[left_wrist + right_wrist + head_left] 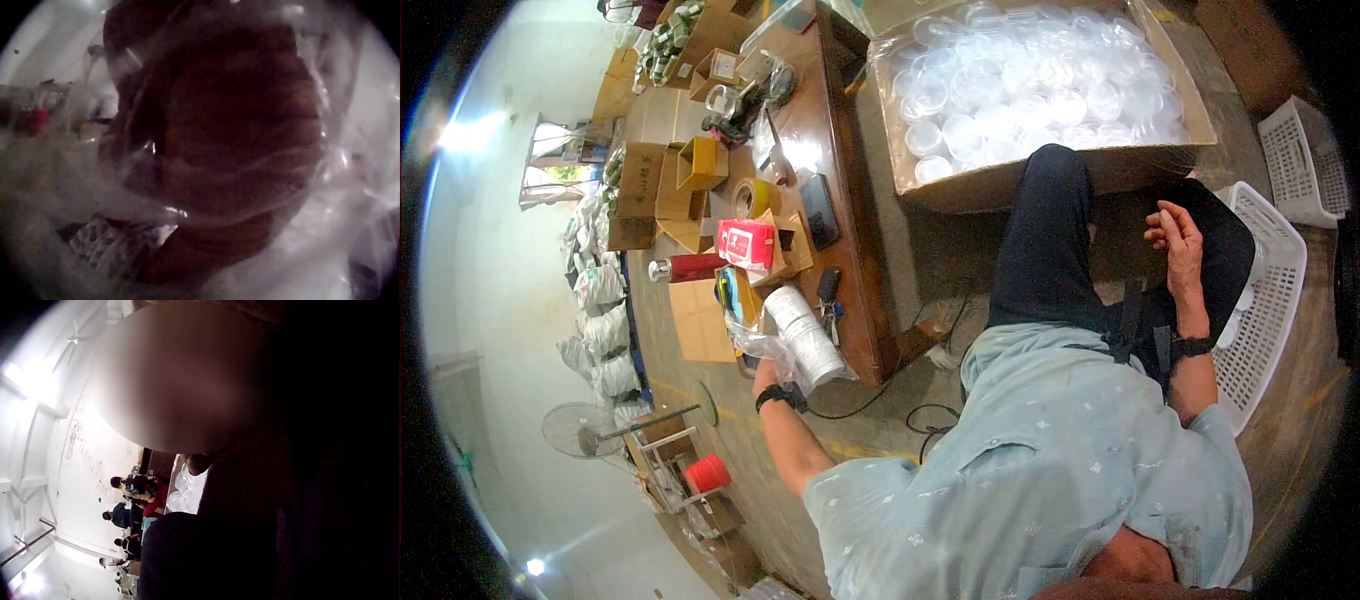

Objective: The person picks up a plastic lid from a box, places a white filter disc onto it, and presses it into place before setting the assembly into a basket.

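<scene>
My left hand is at the table's near edge, gripping the loose end of a clear plastic bag. A long stack of white round pieces lies inside the bag. In the left wrist view the folded fingers show dimly through crinkled plastic, which also covers much of that view. My right hand is raised over my right thigh, its fingers loosely bent and holding nothing. The right wrist view shows it only as a dark blur.
A big carton full of clear round plastic pieces stands before my knees. White baskets stand at my right. The wooden table carries a phone, yellow tape, a red packet and keys. Cables lie on the floor.
</scene>
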`<state>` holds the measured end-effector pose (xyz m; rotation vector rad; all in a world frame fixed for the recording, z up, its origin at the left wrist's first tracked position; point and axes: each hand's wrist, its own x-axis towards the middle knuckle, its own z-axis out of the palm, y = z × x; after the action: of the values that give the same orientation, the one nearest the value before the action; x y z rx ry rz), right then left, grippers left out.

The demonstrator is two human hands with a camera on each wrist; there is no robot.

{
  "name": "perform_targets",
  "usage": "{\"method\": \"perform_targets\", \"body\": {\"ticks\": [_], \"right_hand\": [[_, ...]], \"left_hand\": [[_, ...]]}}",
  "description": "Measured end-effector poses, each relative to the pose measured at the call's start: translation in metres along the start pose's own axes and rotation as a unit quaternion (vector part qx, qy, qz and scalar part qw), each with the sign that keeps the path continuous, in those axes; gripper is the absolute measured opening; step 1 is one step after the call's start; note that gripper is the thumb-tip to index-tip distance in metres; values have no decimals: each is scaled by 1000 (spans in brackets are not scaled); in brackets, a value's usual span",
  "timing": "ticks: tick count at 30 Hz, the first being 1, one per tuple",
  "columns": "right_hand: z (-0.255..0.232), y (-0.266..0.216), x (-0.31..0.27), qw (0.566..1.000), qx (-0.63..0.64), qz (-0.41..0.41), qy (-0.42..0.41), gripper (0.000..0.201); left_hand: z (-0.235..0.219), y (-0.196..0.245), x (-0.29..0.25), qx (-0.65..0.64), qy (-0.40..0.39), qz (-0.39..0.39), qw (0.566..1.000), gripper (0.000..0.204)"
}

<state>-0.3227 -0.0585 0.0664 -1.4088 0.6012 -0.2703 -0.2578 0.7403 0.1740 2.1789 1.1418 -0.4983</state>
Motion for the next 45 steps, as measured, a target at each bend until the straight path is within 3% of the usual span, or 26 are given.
{"method": "perform_targets", "body": {"ticks": [5,7,8,9,10,13,14,16,19,22,25,28,29,31,32,34,35,36,37,38,40,41,44,45], "right_hand": [[1,-3,-2,1000,1,3,-3,35],[3,-6,-3,1000,-6,4,-3,35],[3,-7,-3,1000,-5,4,-4,35],[3,-7,-4,1000,-5,5,-4,35],[3,-7,-3,1000,-4,6,-5,36],[2,-4,-2,1000,-3,-2,-8,36],[2,-3,-2,1000,-3,-3,-8,36],[1,-3,-2,1000,-12,3,-5,36],[2,-4,-2,1000,-13,4,-5,36],[3,-2,-1,1000,-14,10,-8,36],[5,-5,-3,999,-37,12,-5,35],[3,1,-1,999,-43,18,-2,35],[2,2,0,999,-45,18,2,35],[1,3,-1,999,-47,27,-3,35],[0,6,1,998,-50,27,-1,35],[-1,10,2,998,-54,37,-5,37],[-1,9,1,998,-58,37,-2,37],[2,6,0,997,-69,36,-6,38],[2,5,-1,996,-80,33,-10,38],[0,7,-1,996,-82,35,-9,38],[-1,14,2,996,-86,31,-6,36],[-1,15,3,996,-87,31,-6,36],[0,14,4,995,-88,35,-9,36],[0,13,4,995,-95,30,-9,35]], "left_hand": [[7,10,-14,-48,40,-13,998,50],[7,18,-25,6,18,75,997,42],[3,15,-18,6,19,75,997,42],[0,18,-13,155,14,157,975,43],[-2,19,-11,299,9,233,925,47],[5,43,-49,355,45,198,913,40],[-2,24,-19,355,45,199,913,40],[-20,-22,56,205,39,325,922,37],[-22,-16,47,219,62,328,917,36],[-1,31,-31,293,59,257,919,38],[-25,-41,97,434,23,338,835,50],[5,43,-9,379,-31,54,923,51],[7,44,-5,380,-33,57,923,51],[4,28,12,337,-59,199,919,58],[4,18,25,336,-62,199,918,58],[-2,-22,82,315,15,385,867,43],[-4,-42,122,315,10,387,867,43],[-7,-59,157,162,-67,393,903,43],[-6,-66,173,4,-143,387,911,44],[-3,-61,167,4,-145,385,911,44],[2,-24,133,62,-57,165,983,44],[2,-10,124,306,-8,180,935,49],[-8,-40,169,333,-78,213,915,46],[-6,-36,153,332,-77,212,916,46]]}}
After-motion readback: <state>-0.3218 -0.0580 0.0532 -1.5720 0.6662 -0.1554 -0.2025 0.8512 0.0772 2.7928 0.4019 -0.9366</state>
